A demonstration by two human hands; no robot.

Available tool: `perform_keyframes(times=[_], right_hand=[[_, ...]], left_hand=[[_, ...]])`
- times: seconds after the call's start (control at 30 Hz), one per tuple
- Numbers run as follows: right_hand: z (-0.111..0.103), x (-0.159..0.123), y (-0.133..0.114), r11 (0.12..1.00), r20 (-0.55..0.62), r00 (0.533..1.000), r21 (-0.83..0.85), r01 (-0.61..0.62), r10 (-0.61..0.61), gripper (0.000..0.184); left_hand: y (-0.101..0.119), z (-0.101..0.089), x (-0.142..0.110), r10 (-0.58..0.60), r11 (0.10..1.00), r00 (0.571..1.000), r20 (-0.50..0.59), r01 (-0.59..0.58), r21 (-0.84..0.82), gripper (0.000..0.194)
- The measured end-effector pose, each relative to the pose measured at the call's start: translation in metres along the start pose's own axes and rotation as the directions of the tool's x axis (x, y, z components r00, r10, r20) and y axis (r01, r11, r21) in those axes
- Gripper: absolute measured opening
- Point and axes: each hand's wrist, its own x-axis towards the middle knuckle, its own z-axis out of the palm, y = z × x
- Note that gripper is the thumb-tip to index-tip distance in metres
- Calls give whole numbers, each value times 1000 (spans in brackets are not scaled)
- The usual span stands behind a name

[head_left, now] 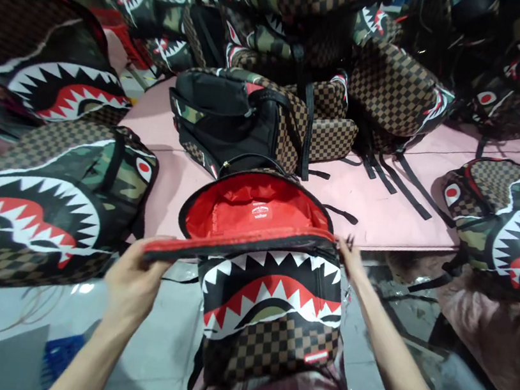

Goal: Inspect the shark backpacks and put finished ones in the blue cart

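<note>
A shark-mouth backpack (272,313) with brown checker and camo print rests against my lap, its main compartment unzipped and its red lining (258,211) showing. My left hand (134,281) is closed on the left end of the opened front flap's red edge. My right hand (350,259) is closed on the right side of the opening, with a small dark thing, perhaps the zipper pull, at its fingertips.
A pink table (384,206) lies behind the bag. Several matching backpacks are piled on it: one at left (46,203), one lying on its back at centre (251,123), one at right (512,224). A blue crate (61,354) sits on the grey floor.
</note>
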Motion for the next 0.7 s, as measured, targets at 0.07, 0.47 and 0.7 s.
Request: perform_keyframes(times=[0.07,0.47,0.7], right_hand=[[17,1,17,1000,13,1000,-16,-7,7,43],[99,-73,-81,867,419,781,32,497,-464,14],[148,-125,-111,639,687,496,-59,767,-531,19]], left_hand=[[-15,18,20,-173,984,984,-49,171,-47,26],[57,-13,66,285,957,862,-419,-232,173,45],[131,-26,24,58,833,430,901,-518,193,10]])
